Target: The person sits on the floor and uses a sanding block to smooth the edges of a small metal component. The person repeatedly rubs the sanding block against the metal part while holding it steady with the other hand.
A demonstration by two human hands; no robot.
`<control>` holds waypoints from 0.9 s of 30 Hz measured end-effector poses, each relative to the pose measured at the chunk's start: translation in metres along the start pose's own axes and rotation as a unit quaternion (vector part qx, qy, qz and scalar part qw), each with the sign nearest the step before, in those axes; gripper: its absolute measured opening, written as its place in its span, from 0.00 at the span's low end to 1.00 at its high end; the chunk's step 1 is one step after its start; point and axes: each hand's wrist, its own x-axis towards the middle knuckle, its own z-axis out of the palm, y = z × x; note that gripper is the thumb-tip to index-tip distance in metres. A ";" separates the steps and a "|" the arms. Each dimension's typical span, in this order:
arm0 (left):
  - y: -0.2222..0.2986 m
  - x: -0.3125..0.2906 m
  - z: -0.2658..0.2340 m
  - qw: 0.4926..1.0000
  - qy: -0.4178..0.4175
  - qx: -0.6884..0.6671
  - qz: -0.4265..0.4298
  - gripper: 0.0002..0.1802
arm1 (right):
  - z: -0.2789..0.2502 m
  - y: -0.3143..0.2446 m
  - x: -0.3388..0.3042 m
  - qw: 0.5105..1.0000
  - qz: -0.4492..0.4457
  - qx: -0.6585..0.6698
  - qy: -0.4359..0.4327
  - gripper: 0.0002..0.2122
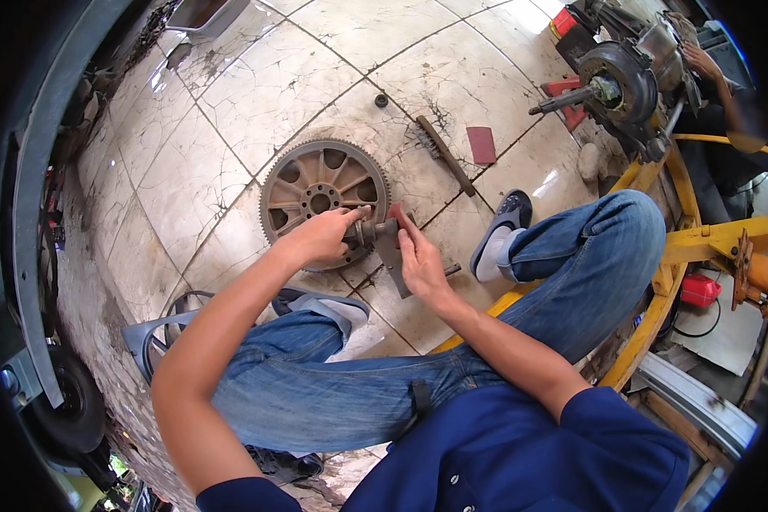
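Together, left hand (320,239) and right hand (420,263) fingers grip a grey metal part (382,235) above the toothed wheel (316,192).

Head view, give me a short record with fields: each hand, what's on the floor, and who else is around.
left hand: grip on one end of a small dark metal part
right hand: steadies a flat grey metal piece by that part
floor: toothed wheel, wire brush, red sandpaper, small black ring
upper right: another person's hand by an engine
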 end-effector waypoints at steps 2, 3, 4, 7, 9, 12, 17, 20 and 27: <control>-0.003 0.001 -0.003 1.000 0.000 -0.010 0.016 0.51 | 0.004 -0.002 0.002 1.000 -0.012 -0.020 0.004 0.21; -0.003 0.003 -0.003 1.000 0.000 -0.004 0.012 0.52 | 0.003 -0.003 0.004 0.999 -0.025 -0.029 0.005 0.21; -0.002 0.004 -0.005 1.000 0.001 0.003 0.007 0.53 | 0.002 -0.004 0.005 0.999 -0.037 -0.037 0.007 0.20; 0.004 0.003 -0.011 1.000 -0.002 -0.003 0.004 0.54 | 0.002 -0.005 0.008 0.998 -0.042 -0.048 0.018 0.20; 0.004 0.004 -0.017 1.000 0.000 -0.012 0.013 0.53 | 0.003 -0.006 0.009 0.998 -0.045 -0.040 0.025 0.20; 0.001 0.005 -0.015 0.999 0.005 -0.027 0.021 0.50 | 0.002 -0.005 0.007 1.000 -0.021 -0.018 0.012 0.20; -0.002 0.002 -0.010 0.998 0.025 -0.035 0.045 0.45 | 0.006 0.000 -0.004 0.988 -0.106 -0.100 0.042 0.21; 0.008 0.001 -0.016 0.999 0.019 -0.039 0.026 0.43 | -0.001 0.005 -0.006 0.992 -0.064 -0.109 0.020 0.22; 0.005 0.000 -0.007 0.999 0.023 -0.014 0.021 0.39 | -0.004 0.001 -0.013 0.986 -0.092 -0.138 0.015 0.21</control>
